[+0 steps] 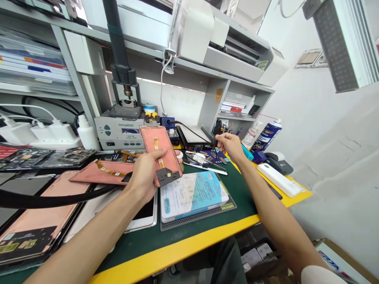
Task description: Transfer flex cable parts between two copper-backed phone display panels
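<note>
**One Slip Could Crack the Pink Screen (162, 152)**

The left hand (143, 177) is closed around the pink screen and holds it up near the middle of the frame. A thin orange ribbon (158, 157) lies on its pink back. The right hand (231, 145) is up at the right of the middle, with its fingers pinched near a dark handle (209, 135). I cannot tell if it has hold of the handle.

The left hand holds the screen by one side, so the screen could slip, fall and crack. The ribbon is thin, so a snag could tear it. A thick black hose (44, 199) lies by the left arm at the left of the frame, and a bump could pull it. The blue can (268, 136) stands near the right hand, so a quick move could knock it over.

There are three pink screens: one in the hand and two more on the counter (174, 250), at the left. There is one gray mat (198, 215) with one blue and white pack (192, 197) on it. One white bottle (87, 134) stands at the left, and three white plugs (44, 132) sit at the far left.
</note>
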`<state>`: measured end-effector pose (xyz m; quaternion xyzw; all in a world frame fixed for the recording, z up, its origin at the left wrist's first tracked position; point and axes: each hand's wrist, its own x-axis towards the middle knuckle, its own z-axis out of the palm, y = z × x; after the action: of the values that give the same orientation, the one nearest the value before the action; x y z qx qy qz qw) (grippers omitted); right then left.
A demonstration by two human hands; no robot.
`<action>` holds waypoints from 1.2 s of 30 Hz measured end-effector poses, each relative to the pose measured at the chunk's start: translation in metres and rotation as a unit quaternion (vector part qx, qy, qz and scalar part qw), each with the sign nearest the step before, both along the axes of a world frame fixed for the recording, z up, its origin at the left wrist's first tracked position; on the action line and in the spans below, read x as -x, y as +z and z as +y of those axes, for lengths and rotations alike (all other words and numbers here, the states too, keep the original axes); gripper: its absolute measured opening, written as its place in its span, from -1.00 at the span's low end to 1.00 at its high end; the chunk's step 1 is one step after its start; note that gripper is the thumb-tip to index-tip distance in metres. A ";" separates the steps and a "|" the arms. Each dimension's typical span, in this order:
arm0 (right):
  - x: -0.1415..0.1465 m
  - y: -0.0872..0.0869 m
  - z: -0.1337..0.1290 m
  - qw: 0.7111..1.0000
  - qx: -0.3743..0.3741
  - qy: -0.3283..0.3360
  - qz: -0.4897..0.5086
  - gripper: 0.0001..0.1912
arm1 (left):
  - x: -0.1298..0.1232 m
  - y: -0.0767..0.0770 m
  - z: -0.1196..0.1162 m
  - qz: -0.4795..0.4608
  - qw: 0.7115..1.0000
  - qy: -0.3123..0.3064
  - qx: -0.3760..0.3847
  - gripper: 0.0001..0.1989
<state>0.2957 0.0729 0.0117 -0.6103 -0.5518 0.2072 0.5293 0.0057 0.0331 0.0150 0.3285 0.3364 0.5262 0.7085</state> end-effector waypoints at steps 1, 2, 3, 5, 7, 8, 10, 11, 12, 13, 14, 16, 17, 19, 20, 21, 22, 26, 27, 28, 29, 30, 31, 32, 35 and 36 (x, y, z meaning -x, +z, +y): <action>-0.004 -0.002 0.002 1.000 0.006 -0.007 -0.007 -0.69 | 0.001 0.000 0.000 -0.004 1.000 -0.008 0.006 -0.77; -0.007 -0.004 0.004 1.000 0.019 -0.009 -0.017 -0.71 | 0.001 0.001 0.000 -0.009 1.000 -0.017 0.010 -0.78; -0.010 -0.005 0.005 0.999 0.039 -0.004 -0.030 -0.73 | 0.002 0.001 0.000 -0.016 0.999 -0.025 0.013 -0.79; -0.015 -0.009 0.006 0.994 0.090 0.017 -0.062 -0.77 | 0.004 0.002 0.000 -0.027 0.999 -0.034 0.015 -0.81; -0.017 -0.011 0.007 0.985 0.139 0.040 -0.097 -0.81 | 0.005 0.002 0.000 -0.028 0.999 -0.035 0.015 -0.81; -0.018 -0.013 0.007 0.980 0.155 0.046 -0.115 -0.81 | 0.005 0.002 0.000 -0.027 0.999 -0.034 0.014 -0.81; -0.018 -0.016 0.008 0.973 0.167 0.049 -0.152 -0.83 | 0.005 0.002 -0.001 -0.022 0.999 -0.033 0.015 -0.81; -0.018 -0.018 0.009 0.970 0.167 0.046 -0.170 -0.84 | 0.005 0.001 -0.001 -0.020 0.999 -0.033 0.015 -0.81; -0.018 -0.019 0.010 0.967 0.167 0.042 -0.188 -0.86 | 0.004 0.001 -0.002 -0.018 0.999 -0.034 0.014 -0.81; -0.018 -0.021 0.011 0.964 0.167 0.040 -0.204 -0.86 | 0.004 0.001 -0.002 -0.018 0.999 -0.036 0.012 -0.82; -0.019 -0.022 0.011 0.961 0.170 0.041 -0.217 -0.86 | 0.003 0.001 -0.002 -0.019 0.999 -0.036 0.010 -0.82; -0.021 -0.023 0.012 0.953 0.184 0.055 -0.234 -0.83 | 0.003 0.002 -0.003 -0.022 0.999 -0.035 0.009 -0.82; -0.021 -0.023 0.012 0.949 0.196 0.068 -0.238 -0.79 | 0.002 0.002 -0.003 -0.024 0.999 -0.034 0.010 -0.82; -0.022 -0.023 0.011 0.940 0.222 0.094 -0.242 -0.73 | 0.002 0.003 -0.003 -0.024 0.999 -0.032 0.019 -0.81; -0.023 -0.023 0.010 0.936 0.233 0.104 -0.243 -0.72 | 0.002 0.004 -0.003 -0.024 0.999 -0.032 0.025 -0.81; -0.023 -0.023 0.010 0.933 0.242 0.111 -0.243 -0.72 | 0.002 0.004 -0.004 -0.023 0.999 -0.032 0.030 -0.80; -0.023 -0.023 0.009 0.930 0.248 0.115 -0.244 -0.72 | 0.002 0.005 -0.004 -0.023 0.999 -0.031 0.034 -0.81; -0.025 -0.024 0.010 0.926 0.260 0.118 -0.248 -0.76 | 0.001 0.006 -0.006 -0.023 0.999 -0.030 0.034 -0.83; -0.026 -0.025 0.010 0.925 0.263 0.120 -0.249 -0.77 | 0.001 0.006 -0.006 -0.023 0.999 -0.030 0.033 -0.83; -0.027 -0.025 0.010 0.923 0.266 0.122 -0.249 -0.78 | 0.001 0.005 -0.006 -0.023 0.999 -0.029 0.033 -0.83; -0.027 -0.025 0.011 0.921 0.270 0.124 -0.250 -0.80 | 0.001 0.005 -0.006 -0.023 0.999 -0.029 0.033 -0.83; -0.028 -0.026 0.011 0.920 0.273 0.124 -0.252 -0.82 | 0.001 0.004 -0.005 -0.024 0.999 -0.031 0.031 -0.83; -0.028 -0.026 0.012 0.919 0.276 0.124 -0.254 -0.82 | 0.001 0.003 -0.005 -0.025 0.999 -0.035 0.027 -0.83; -0.028 -0.026 0.012 0.918 0.278 0.122 -0.256 -0.82 | 0.001 0.002 -0.004 -0.026 0.999 -0.040 0.022 -0.82; -0.026 -0.024 0.011 0.915 0.286 0.115 -0.261 -0.76 | 0.003 -0.001 -0.003 -0.021 0.998 -0.057 0.011 -0.80; -0.024 -0.023 0.010 0.913 0.291 0.114 -0.263 -0.76 | 0.003 -0.001 -0.003 -0.020 0.998 -0.061 0.010 -0.80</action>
<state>0.3200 0.0830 -0.0115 -0.7026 -0.6520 0.2501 0.1367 0.0029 0.0301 0.0141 0.3307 0.3063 0.4853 0.7492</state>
